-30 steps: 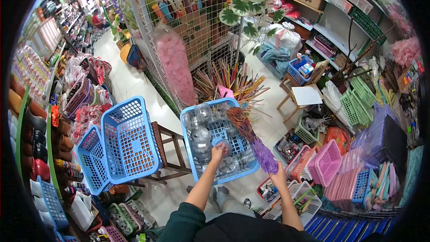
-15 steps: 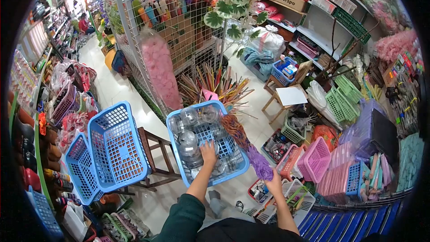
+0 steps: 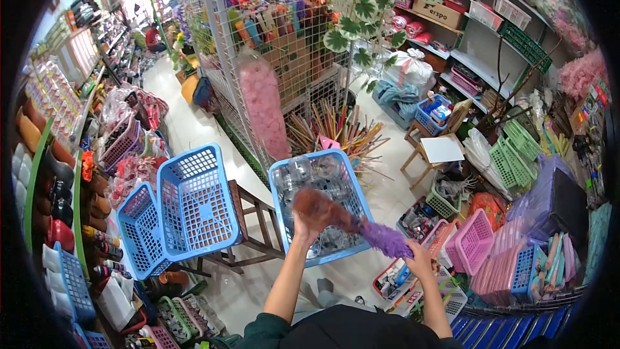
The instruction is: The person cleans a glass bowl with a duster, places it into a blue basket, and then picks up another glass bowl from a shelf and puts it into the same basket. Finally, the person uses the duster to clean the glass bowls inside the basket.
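A duster with a brown feathery part (image 3: 323, 210) and a purple end (image 3: 385, 239) stretches across the blue basket (image 3: 368, 226) of clear round containers (image 3: 299, 169). My right hand (image 3: 420, 260) is closed around its purple end. At the brown end, my left hand (image 3: 306, 227) touches the feathers from below; its fingers are mostly hidden and blurred. Several clear containers lie in the basket under and around the duster.
Two empty-looking blue baskets (image 3: 197, 210) stand at the left beside a wooden stool (image 3: 252, 220). Behind the basket are a bundle of thin sticks (image 3: 336, 126) and a wire mesh rack (image 3: 223, 58). Pink baskets (image 3: 469, 242) sit at the right.
My left hand has risen out of the basket to the duster's brown end. The duster now lies across the basket rather than at its right edge. The whole view has shifted.
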`<act>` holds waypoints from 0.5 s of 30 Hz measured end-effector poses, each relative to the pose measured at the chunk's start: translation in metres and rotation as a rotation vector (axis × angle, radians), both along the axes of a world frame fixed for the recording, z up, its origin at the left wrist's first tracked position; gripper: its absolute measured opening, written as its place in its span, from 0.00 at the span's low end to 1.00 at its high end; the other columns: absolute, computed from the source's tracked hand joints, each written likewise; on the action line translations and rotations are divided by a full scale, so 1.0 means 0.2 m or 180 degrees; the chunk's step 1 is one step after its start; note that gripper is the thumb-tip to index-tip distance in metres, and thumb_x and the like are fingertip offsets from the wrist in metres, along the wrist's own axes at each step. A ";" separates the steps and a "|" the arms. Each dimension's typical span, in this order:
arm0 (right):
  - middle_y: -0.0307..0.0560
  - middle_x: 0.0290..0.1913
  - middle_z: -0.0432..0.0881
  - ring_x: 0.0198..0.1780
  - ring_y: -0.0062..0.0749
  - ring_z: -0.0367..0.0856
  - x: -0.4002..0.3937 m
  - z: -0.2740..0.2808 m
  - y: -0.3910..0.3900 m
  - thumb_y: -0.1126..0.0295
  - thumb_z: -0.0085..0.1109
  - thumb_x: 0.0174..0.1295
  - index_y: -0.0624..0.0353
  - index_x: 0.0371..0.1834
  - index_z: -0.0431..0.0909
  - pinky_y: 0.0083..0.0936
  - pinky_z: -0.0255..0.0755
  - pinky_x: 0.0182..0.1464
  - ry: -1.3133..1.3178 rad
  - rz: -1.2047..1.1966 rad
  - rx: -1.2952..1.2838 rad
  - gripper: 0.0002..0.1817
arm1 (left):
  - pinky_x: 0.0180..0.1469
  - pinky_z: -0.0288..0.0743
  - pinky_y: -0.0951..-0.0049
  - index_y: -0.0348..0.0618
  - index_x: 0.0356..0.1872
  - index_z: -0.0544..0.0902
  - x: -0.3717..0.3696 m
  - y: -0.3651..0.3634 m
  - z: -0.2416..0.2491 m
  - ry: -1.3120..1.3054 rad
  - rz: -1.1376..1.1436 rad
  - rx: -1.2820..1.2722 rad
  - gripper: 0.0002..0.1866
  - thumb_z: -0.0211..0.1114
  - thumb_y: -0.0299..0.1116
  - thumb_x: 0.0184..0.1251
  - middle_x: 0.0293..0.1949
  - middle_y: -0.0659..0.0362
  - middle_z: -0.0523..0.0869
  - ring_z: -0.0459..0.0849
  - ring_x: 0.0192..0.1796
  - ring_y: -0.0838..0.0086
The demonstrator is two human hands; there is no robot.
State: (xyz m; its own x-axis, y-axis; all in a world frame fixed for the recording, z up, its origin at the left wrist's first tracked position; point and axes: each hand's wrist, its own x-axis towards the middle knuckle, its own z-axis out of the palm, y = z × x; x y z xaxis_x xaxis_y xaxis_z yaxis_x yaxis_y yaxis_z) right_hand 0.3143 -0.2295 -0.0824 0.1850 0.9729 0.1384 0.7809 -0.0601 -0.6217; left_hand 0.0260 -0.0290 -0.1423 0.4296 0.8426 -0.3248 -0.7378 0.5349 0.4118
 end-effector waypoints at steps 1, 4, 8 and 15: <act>0.58 0.43 0.81 0.45 0.52 0.81 -0.01 0.05 0.01 0.75 0.59 0.44 0.61 0.53 0.74 0.35 0.73 0.48 -0.0396 0.0256 -0.0124 0.27 | 0.54 0.75 0.51 0.45 0.65 0.66 -0.02 -0.01 0.06 0.0030 0.0144 0.0117 0.38 0.37 0.64 0.64 0.59 0.48 0.75 0.75 0.59 0.50; 0.59 0.39 0.81 0.41 0.54 0.81 -0.03 0.04 0.05 0.74 0.57 0.41 0.60 0.50 0.78 0.37 0.74 0.45 -0.0289 0.0037 0.0119 0.26 | 0.51 0.77 0.53 0.48 0.64 0.67 -0.10 -0.02 0.18 0.0081 0.0058 0.0551 0.37 0.39 0.64 0.64 0.59 0.54 0.76 0.77 0.57 0.58; 0.54 0.28 0.79 0.32 0.50 0.80 -0.03 0.07 0.11 0.72 0.58 0.37 0.55 0.43 0.82 0.39 0.74 0.35 -0.0533 0.0212 0.0766 0.23 | 0.56 0.72 0.55 0.50 0.62 0.70 -0.16 0.01 -0.16 0.1728 0.0606 0.2281 0.35 0.41 0.65 0.65 0.57 0.54 0.77 0.77 0.56 0.60; 0.56 0.35 0.82 0.35 0.52 0.81 -0.06 0.15 0.19 0.72 0.60 0.36 0.55 0.44 0.82 0.38 0.75 0.38 -0.0476 0.0271 0.0884 0.24 | 0.60 0.67 0.40 0.56 0.66 0.66 -0.21 -0.08 0.48 0.0603 0.0665 0.1178 0.42 0.43 0.75 0.59 0.62 0.53 0.73 0.69 0.65 0.66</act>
State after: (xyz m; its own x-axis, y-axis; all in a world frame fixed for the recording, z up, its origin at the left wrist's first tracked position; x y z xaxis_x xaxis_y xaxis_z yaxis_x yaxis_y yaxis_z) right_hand 0.3025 -0.1910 -0.0519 0.0623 0.9053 0.4202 0.8597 0.1652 -0.4833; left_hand -0.0166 -0.0440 -0.0473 0.2002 0.9788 -0.0424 -0.7075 0.1744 0.6849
